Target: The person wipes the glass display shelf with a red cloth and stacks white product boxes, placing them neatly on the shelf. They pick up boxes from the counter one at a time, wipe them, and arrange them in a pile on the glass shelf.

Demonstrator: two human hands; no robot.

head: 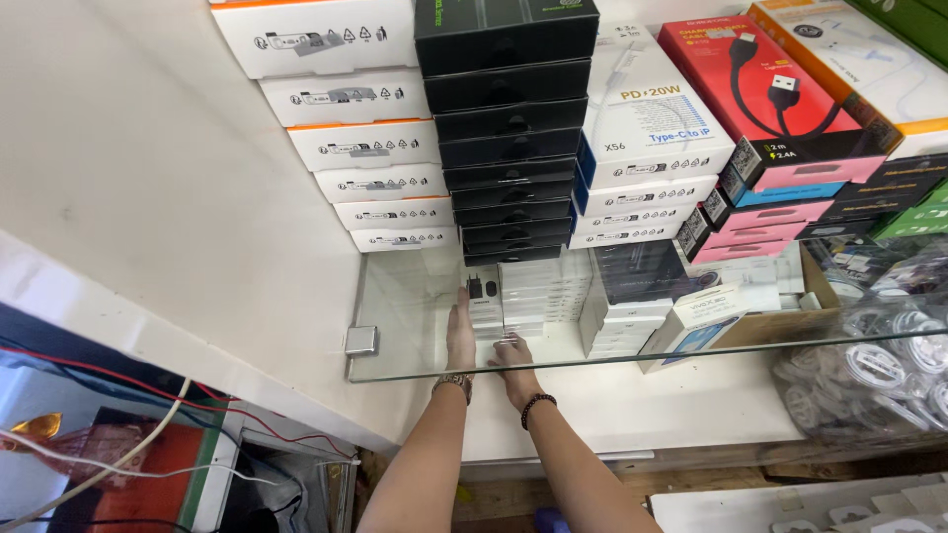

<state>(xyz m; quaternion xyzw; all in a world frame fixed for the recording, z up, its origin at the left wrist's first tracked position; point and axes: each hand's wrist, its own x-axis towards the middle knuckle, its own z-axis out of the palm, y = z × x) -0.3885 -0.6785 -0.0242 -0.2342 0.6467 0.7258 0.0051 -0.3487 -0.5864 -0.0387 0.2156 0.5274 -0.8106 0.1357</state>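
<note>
Centre frame, under glass shelf (415, 367) | my left hand (460, 334) flat against white boxes (528, 296); right hand (513, 357) grips one | I'd slide gently, keeping the row square.

Clear, glossy glass shelf (415, 370) on a brushed metal clip (361, 340) covers smooth white cardboard boxes (523, 296), which both hands reach under it. Above, a stack of matt black boxes (509, 128) sits beside glossy printed cartons (647, 118). The left hand (460, 336) wears a metal-link watch (454, 382), the right hand (514, 363) a dark beaded bracelet (537, 403). Brown corrugated cardboard tray (780, 321) at right.
</note>
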